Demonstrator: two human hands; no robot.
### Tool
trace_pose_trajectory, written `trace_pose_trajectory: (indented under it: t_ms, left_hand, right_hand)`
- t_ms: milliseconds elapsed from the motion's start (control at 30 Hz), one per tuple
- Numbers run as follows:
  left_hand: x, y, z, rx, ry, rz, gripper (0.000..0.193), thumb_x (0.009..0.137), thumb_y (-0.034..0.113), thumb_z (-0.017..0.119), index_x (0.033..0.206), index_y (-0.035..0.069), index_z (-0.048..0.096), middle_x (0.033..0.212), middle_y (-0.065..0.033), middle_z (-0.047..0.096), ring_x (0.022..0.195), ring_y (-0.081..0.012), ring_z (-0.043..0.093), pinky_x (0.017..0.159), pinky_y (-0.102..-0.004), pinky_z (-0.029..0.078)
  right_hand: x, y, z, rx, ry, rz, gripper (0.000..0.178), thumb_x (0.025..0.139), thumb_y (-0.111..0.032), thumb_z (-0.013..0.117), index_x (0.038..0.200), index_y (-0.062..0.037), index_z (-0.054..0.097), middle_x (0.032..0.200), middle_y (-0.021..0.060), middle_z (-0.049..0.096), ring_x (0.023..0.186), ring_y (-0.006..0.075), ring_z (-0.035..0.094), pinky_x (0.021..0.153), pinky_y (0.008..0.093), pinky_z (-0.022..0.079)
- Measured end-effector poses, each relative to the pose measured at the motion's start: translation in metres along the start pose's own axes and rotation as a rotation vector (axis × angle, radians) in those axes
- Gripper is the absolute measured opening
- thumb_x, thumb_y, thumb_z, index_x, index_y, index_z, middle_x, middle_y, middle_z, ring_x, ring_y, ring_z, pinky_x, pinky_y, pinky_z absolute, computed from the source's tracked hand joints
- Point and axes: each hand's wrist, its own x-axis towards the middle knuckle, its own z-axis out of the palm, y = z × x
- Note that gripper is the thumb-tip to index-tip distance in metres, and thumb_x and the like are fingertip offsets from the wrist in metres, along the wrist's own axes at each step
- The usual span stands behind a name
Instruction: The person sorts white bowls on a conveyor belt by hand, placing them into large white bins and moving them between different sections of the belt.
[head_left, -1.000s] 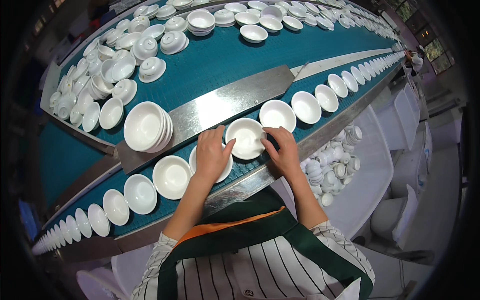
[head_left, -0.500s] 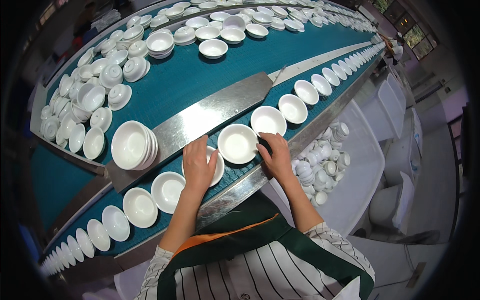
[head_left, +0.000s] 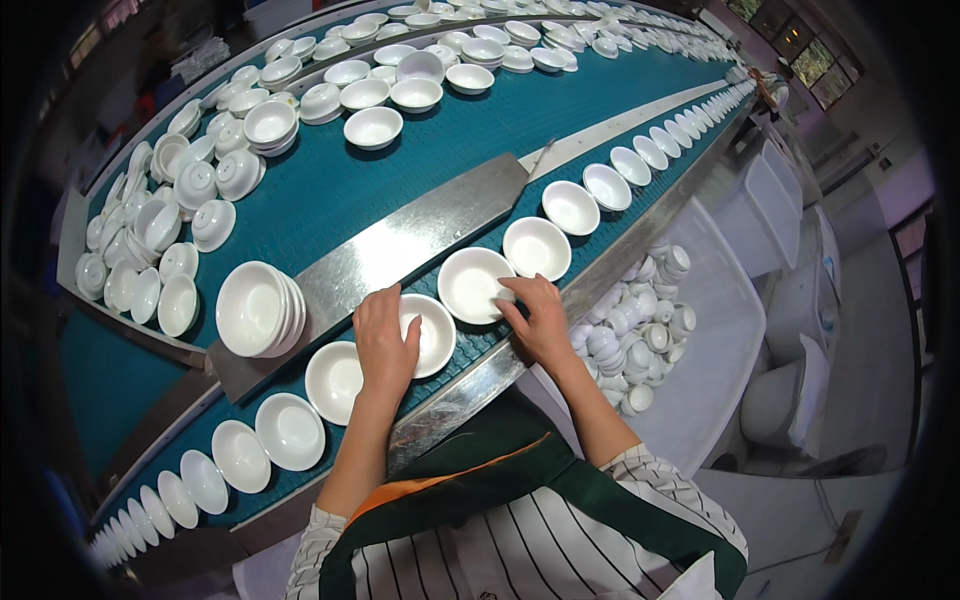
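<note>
On the blue belt [head_left: 478, 343] sits 1 white bowl [head_left: 468, 284], the half-curled right hand [head_left: 537, 320] at its 4 o'clock rim, grip impossible to tell. At 8 o'clock, the loosely open left hand [head_left: 384, 340] hides part of another bowl [head_left: 434, 338]; any contact is unclear.

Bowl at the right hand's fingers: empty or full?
The bowl looks empty: its mouth faces up and bare white shows inside, though the right hand hides a little of its right edge.
</note>
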Motion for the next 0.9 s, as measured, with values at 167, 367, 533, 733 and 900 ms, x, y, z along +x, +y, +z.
trace_pose_trajectory:
  t_ms: [167,367,533,733,900]
  left_hand:
    - [0.009,0.014,0.022,-0.029,-0.038,0.016,0.046,0.077,0.017,0.069,0.115,-0.005,0.053,0.100,-0.0193,0.058,0.099,-0.0350,0.052,0.094,-0.0467,0.036]
    - [0.018,0.023,0.045,0.092,-0.191,-0.084,0.048,0.077,0.011,0.065,0.120,-0.004,0.050,0.092,-0.0179,0.058,0.092,-0.0338,0.053,0.092,-0.0490,0.036]
    - [0.032,0.037,0.060,0.099,-0.075,-0.019,0.052,0.073,0.006,0.065,0.121,-0.004,0.049,0.102,-0.0190,0.056,0.100,-0.0348,0.051,0.094,-0.0475,0.035]
    - [0.054,0.061,0.077,-0.053,0.013,0.026,0.048,0.071,0.010,0.070,0.114,-0.003,0.053,0.108,-0.0191,0.056,0.106,-0.0357,0.050,0.096,-0.0466,0.035]
    - [0.060,0.070,0.102,-0.065,-0.062,0.003,0.046,0.071,0.012,0.071,0.111,-0.002,0.054,0.099,-0.0180,0.058,0.100,-0.0350,0.052,0.096,-0.0474,0.034]
  right_hand:
    - [0.009,0.029,-0.027,-0.006,0.112,0.106,0.027,0.081,-0.012,0.065,0.107,-0.0040,0.062,0.104,0.0141,0.063,0.100,0.0328,0.057,0.090,0.0414,0.042]
    - [0.032,0.077,-0.044,-0.105,0.154,0.034,0.027,0.082,-0.011,0.065,0.109,-0.0048,0.062,0.109,0.0142,0.063,0.102,0.0314,0.056,0.090,0.0385,0.044]
    - [0.076,0.131,-0.069,-0.184,0.185,0.099,0.031,0.078,-0.010,0.066,0.109,-0.0036,0.062,0.104,0.0159,0.064,0.099,0.0338,0.057,0.087,0.0413,0.043]
    - [0.109,0.167,-0.074,-0.200,0.157,-0.026,0.034,0.076,-0.012,0.067,0.108,-0.0016,0.061,0.102,0.0177,0.064,0.094,0.0363,0.058,0.085,0.0433,0.045]
    - [0.116,0.186,-0.064,-0.205,0.061,-0.062,0.041,0.075,-0.015,0.066,0.115,-0.0076,0.059,0.091,0.0149,0.064,0.084,0.0346,0.060,0.075,0.0426,0.049]
